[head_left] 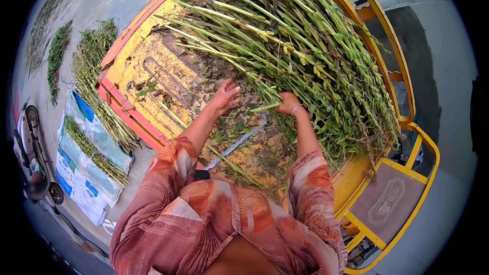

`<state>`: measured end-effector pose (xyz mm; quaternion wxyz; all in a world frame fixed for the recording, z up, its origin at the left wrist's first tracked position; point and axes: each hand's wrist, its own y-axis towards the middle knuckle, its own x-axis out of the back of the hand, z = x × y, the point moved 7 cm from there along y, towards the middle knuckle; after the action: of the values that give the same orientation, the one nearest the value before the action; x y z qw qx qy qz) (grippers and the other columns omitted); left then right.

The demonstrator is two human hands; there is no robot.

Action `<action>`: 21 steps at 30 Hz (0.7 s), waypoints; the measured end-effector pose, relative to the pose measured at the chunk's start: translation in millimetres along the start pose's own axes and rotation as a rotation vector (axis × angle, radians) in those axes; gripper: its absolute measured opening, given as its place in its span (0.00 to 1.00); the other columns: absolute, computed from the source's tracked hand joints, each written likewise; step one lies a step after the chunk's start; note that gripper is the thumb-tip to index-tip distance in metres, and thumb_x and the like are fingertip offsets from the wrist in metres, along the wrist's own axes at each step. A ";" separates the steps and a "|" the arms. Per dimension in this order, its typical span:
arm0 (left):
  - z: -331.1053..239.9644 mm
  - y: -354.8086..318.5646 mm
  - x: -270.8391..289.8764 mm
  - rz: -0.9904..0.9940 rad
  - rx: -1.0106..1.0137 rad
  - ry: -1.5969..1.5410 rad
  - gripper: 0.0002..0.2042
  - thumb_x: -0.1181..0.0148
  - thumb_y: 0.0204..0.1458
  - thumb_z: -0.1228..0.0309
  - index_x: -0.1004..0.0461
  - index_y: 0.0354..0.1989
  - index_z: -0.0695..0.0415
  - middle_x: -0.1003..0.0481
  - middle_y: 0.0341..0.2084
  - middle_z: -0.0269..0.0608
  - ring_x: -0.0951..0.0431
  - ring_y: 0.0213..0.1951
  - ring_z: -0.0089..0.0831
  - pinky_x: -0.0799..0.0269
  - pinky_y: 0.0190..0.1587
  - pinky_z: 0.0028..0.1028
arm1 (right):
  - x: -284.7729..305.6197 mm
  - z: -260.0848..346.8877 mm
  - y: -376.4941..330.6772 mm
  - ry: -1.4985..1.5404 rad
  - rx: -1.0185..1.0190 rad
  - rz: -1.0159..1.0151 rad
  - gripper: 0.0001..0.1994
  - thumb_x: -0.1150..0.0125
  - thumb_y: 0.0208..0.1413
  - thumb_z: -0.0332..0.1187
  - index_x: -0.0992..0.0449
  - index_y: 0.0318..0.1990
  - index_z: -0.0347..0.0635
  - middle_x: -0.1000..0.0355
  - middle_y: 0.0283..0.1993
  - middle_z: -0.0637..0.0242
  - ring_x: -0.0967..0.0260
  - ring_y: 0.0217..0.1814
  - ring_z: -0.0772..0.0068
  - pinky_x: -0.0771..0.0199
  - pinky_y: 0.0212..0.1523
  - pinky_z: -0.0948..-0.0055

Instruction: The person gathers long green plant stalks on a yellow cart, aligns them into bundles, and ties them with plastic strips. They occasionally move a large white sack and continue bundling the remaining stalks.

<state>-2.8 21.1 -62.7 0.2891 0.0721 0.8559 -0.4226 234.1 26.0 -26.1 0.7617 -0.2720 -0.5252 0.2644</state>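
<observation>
A big heap of cut green plant stalks with pods (305, 46) lies across the yellow cargo bed, cut ends toward the left. At the heap's near edge my right hand (289, 103), with a bracelet at the wrist, is closed round a green stalk (266, 107) whose pale end points left. My left hand (224, 97) hovers over the littered bed to the left of it, fingers spread and nothing in them. A light-blue strip (239, 141) runs over the bed below my hands. One loose stalk (229, 163) lies near my body.
The worn yellow bed (147, 66) has a red side rim (120, 106) and dry leaf litter. Yellow rails (400, 66) and a seat (384, 198) stand at the right. On the ground at left lie more stalk bundles (94, 58), plastic sheets (84, 173) and a parked scooter (38, 153).
</observation>
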 end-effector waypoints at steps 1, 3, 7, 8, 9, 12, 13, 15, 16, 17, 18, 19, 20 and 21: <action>2.1 16.6 -5.7 -0.017 0.008 -0.081 0.39 0.39 0.50 0.58 0.55 0.66 0.51 0.52 0.65 0.44 0.48 0.64 0.39 0.42 0.59 0.43 | -6.0 3.0 0.3 -0.007 -0.003 -0.006 0.20 0.34 0.31 0.34 0.25 0.36 0.34 0.27 0.33 0.49 0.30 0.38 0.48 0.29 0.40 0.58; 0.7 49.7 -11.6 -0.111 0.014 -0.313 0.42 0.38 0.46 0.52 0.55 0.66 0.50 0.51 0.64 0.44 0.48 0.64 0.40 0.44 0.60 0.47 | -15.1 1.6 -5.0 0.014 -0.019 0.035 0.19 0.34 0.31 0.34 0.25 0.35 0.34 0.27 0.34 0.49 0.31 0.39 0.47 0.30 0.41 0.58; 1.0 86.4 -27.0 0.051 -0.054 -0.481 0.46 0.40 0.40 0.41 0.51 0.64 0.52 0.46 0.62 0.42 0.44 0.61 0.41 0.45 0.59 0.47 | -7.0 8.0 -23.7 0.103 0.069 -0.011 0.19 0.33 0.29 0.36 0.25 0.32 0.35 0.28 0.33 0.49 0.30 0.38 0.48 0.30 0.41 0.57; -0.6 88.5 -36.7 0.084 -0.048 -0.505 0.46 0.41 0.38 0.39 0.50 0.64 0.53 0.45 0.62 0.42 0.43 0.61 0.41 0.45 0.60 0.47 | -6.4 4.7 -25.1 0.112 0.076 -0.015 0.19 0.32 0.29 0.36 0.25 0.32 0.35 0.28 0.32 0.49 0.30 0.38 0.48 0.29 0.41 0.58; -2.8 89.4 -41.8 0.061 -0.079 -0.475 0.50 0.41 0.33 0.36 0.50 0.63 0.54 0.43 0.60 0.43 0.43 0.61 0.41 0.46 0.61 0.46 | -5.9 2.2 -26.2 0.121 0.084 -0.017 0.19 0.32 0.29 0.37 0.25 0.32 0.35 0.27 0.32 0.49 0.30 0.38 0.48 0.29 0.41 0.58; -9.9 99.4 -40.4 0.146 -0.104 -0.566 0.54 0.43 0.26 0.33 0.49 0.63 0.55 0.45 0.61 0.46 0.44 0.61 0.45 0.48 0.63 0.49 | -8.3 8.6 -22.8 0.070 0.084 -0.020 0.21 0.31 0.29 0.38 0.24 0.34 0.36 0.28 0.33 0.49 0.30 0.38 0.48 0.29 0.41 0.58; -7.9 99.4 -41.2 0.086 -0.080 -0.560 0.55 0.43 0.25 0.32 0.49 0.63 0.55 0.44 0.61 0.47 0.44 0.61 0.45 0.49 0.63 0.50 | -8.5 11.9 -23.8 0.043 0.143 -0.066 0.23 0.32 0.31 0.40 0.25 0.36 0.34 0.28 0.33 0.47 0.30 0.37 0.47 0.29 0.40 0.58; -4.9 95.5 -45.2 0.035 -0.040 -0.570 0.56 0.43 0.23 0.31 0.48 0.62 0.55 0.43 0.60 0.47 0.44 0.61 0.45 0.49 0.63 0.50 | -18.3 6.7 -28.8 0.083 0.054 -0.088 0.22 0.33 0.32 0.39 0.26 0.35 0.32 0.28 0.32 0.46 0.30 0.37 0.46 0.29 0.40 0.57; -7.0 92.1 -46.3 0.046 -0.045 -0.556 0.57 0.43 0.22 0.31 0.48 0.62 0.55 0.44 0.60 0.47 0.44 0.61 0.45 0.49 0.63 0.49 | -22.1 6.1 -33.6 0.104 0.012 -0.094 0.22 0.33 0.33 0.39 0.26 0.35 0.31 0.29 0.32 0.45 0.30 0.36 0.45 0.29 0.39 0.57; -9.0 88.1 -48.9 0.078 -0.047 -0.509 0.57 0.42 0.22 0.31 0.48 0.62 0.55 0.43 0.60 0.47 0.44 0.61 0.45 0.49 0.63 0.50 | -19.3 8.7 -39.8 0.099 0.057 -0.151 0.20 0.35 0.34 0.36 0.28 0.35 0.30 0.29 0.31 0.44 0.30 0.36 0.44 0.28 0.38 0.56; -11.0 83.7 -51.4 0.110 -0.049 -0.461 0.58 0.41 0.21 0.31 0.48 0.62 0.55 0.43 0.60 0.47 0.44 0.61 0.45 0.50 0.63 0.50 | -18.6 7.1 -44.2 0.111 0.042 -0.163 0.20 0.34 0.35 0.37 0.28 0.35 0.30 0.29 0.31 0.44 0.30 0.36 0.44 0.28 0.38 0.56; -11.1 81.3 -49.9 0.177 -0.020 -0.502 0.50 0.36 0.28 0.37 0.43 0.59 0.56 0.41 0.58 0.46 0.40 0.59 0.42 0.42 0.60 0.50 | -18.5 8.1 -48.9 0.123 0.031 -0.174 0.21 0.33 0.36 0.37 0.28 0.35 0.30 0.29 0.31 0.44 0.31 0.35 0.43 0.28 0.38 0.56; -7.2 79.8 -46.0 0.139 -0.034 -0.493 0.46 0.35 0.31 0.40 0.41 0.58 0.56 0.39 0.57 0.46 0.38 0.56 0.40 0.39 0.57 0.50 | -18.5 9.1 -54.2 0.135 0.020 -0.185 0.21 0.32 0.36 0.38 0.28 0.35 0.30 0.29 0.31 0.43 0.31 0.35 0.43 0.28 0.38 0.56; -2.4 77.4 -42.6 0.102 -0.048 -0.483 0.42 0.34 0.34 0.43 0.40 0.56 0.56 0.38 0.55 0.46 0.35 0.54 0.39 0.35 0.55 0.49 | -17.5 10.6 -62.3 0.124 0.035 -0.202 0.24 0.31 0.36 0.41 0.29 0.37 0.32 0.29 0.31 0.45 0.30 0.35 0.44 0.29 0.38 0.56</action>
<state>59.6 77.0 -90.7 0.5078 0.0053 0.7670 -0.3921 225.9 -29.0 8.7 0.8202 -0.2203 -0.4970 0.1782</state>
